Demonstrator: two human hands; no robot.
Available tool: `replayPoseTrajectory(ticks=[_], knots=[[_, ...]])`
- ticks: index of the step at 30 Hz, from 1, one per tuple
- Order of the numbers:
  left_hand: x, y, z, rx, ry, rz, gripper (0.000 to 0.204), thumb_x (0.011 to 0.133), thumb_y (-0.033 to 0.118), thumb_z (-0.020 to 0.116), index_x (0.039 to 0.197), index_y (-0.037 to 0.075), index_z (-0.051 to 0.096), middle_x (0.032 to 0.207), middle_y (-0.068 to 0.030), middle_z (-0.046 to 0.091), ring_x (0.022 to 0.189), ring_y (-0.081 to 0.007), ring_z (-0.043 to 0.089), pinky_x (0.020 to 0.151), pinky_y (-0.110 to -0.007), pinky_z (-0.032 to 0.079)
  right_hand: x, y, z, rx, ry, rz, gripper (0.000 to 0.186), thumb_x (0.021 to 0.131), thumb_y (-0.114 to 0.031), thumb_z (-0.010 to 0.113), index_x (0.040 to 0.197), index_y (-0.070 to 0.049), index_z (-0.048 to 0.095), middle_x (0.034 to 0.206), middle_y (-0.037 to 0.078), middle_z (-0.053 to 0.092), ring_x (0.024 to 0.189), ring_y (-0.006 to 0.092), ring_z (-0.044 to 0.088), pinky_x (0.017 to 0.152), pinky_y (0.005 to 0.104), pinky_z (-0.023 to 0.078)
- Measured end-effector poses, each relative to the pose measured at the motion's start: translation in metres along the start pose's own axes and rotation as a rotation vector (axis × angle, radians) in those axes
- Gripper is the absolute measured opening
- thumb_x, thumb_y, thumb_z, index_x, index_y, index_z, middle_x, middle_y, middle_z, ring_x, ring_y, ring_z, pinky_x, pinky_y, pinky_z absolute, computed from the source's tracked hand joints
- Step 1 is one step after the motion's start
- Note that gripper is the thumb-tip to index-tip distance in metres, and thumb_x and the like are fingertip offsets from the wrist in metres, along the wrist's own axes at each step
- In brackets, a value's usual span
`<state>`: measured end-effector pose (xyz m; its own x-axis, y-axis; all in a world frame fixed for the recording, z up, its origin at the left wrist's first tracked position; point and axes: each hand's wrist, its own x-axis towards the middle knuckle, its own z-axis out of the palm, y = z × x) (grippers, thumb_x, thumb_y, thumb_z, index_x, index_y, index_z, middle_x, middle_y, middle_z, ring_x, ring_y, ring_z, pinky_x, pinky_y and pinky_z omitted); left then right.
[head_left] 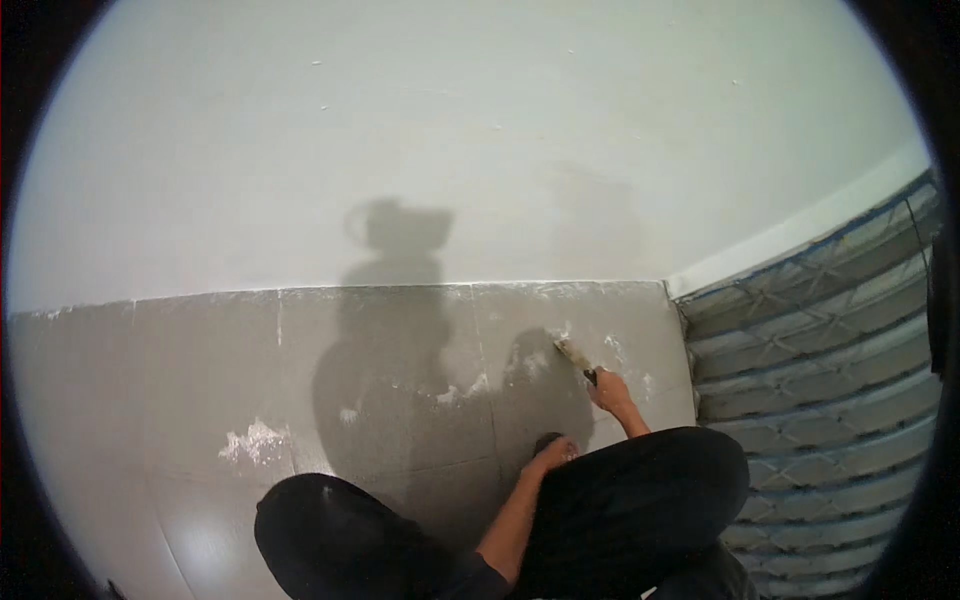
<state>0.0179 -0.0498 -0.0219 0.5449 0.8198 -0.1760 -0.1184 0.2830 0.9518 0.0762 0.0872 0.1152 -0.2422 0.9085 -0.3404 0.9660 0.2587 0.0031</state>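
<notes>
My right hand (611,392), beyond my right knee, is wrapped round the dark handle of a scraper (571,352). The scraper's pale, smeared blade points up and left, with its tip at a white patch (562,331) on the grey tiled floor (390,400). Closer to me, my left hand (557,455) reaches across to the inner side of my right knee. A small dark rounded thing (546,440) shows right beside it; I cannot make out whether the hand touches it. The left fingers are too small and partly hidden to read.
A white wall (500,180) meets the floor ahead. To the right stands a ribbed grey panel with crossed wires (810,390). White residue (255,443) marks the floor at left. My bent knees (640,490) frame the near area, and shadows fall across floor and wall.
</notes>
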Motion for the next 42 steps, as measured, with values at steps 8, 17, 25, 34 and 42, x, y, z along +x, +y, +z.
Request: replayPoseTrajectory(ticks=[8, 17, 25, 34, 42], knots=[[-0.011, 0.068, -0.048, -0.050, -0.016, -0.236, 0.034, 0.077, 0.017, 0.057, 0.103, -0.002, 0.049, 0.091, -0.0164, 0.059, 0.082, -0.0239, 0.058, 0.072, -0.035, 0.047, 0.004, -0.030, 0.004, 0.153, 0.218, -0.031, 0.026, 0.083, -0.022, 0.046, 0.092, 0.002, 0.052, 0.075, 0.025, 0.056, 0.069, 0.0408, 0.054, 0.058, 0.0459, 0.042], [-0.039, 0.024, -0.072, -0.335, -0.732, 0.205, 0.044, 0.082, 0.028, 0.051, 0.115, -0.001, 0.047, 0.112, -0.0163, 0.052, 0.097, -0.0268, 0.053, 0.089, -0.035, 0.039, 0.048, -0.090, 0.037, 0.020, 0.318, -0.067, 0.027, 0.086, -0.030, 0.041, 0.090, -0.003, 0.045, 0.066, 0.020, 0.057, 0.062, 0.0391, 0.056, 0.057, 0.0461, 0.046], [-0.051, -0.034, -0.043, -0.280, -0.555, -0.209, 0.047, 0.078, 0.035, 0.048, 0.112, 0.003, 0.051, 0.114, -0.0115, 0.052, 0.104, -0.0240, 0.048, 0.089, -0.034, 0.035, 0.056, -0.067, 0.058, -0.155, 0.289, 0.016, 0.028, 0.086, -0.029, 0.042, 0.100, -0.005, 0.043, 0.071, 0.019, 0.058, 0.061, 0.0362, 0.058, 0.052, 0.0448, 0.046], [-0.071, 0.024, -0.070, -0.438, -0.517, -0.250, 0.044, 0.076, 0.029, 0.055, 0.113, 0.005, 0.051, 0.110, -0.0086, 0.054, 0.100, -0.0204, 0.049, 0.087, -0.033, 0.037, 0.070, -0.072, 0.056, -0.167, 0.406, -0.007, 0.032, 0.084, -0.026, 0.046, 0.107, -0.005, 0.046, 0.073, 0.017, 0.057, 0.060, 0.0347, 0.057, 0.051, 0.0427, 0.046], [-0.050, -0.005, -0.051, -0.372, -0.445, -0.422, 0.048, 0.073, 0.032, 0.058, 0.114, 0.006, 0.051, 0.112, -0.0087, 0.053, 0.101, -0.0227, 0.049, 0.087, -0.034, 0.036, 0.072, -0.062, 0.040, -0.155, 0.378, -0.104, 0.032, 0.082, -0.024, 0.048, 0.109, -0.006, 0.046, 0.072, 0.017, 0.057, 0.062, 0.0335, 0.057, 0.052, 0.0423, 0.045]])
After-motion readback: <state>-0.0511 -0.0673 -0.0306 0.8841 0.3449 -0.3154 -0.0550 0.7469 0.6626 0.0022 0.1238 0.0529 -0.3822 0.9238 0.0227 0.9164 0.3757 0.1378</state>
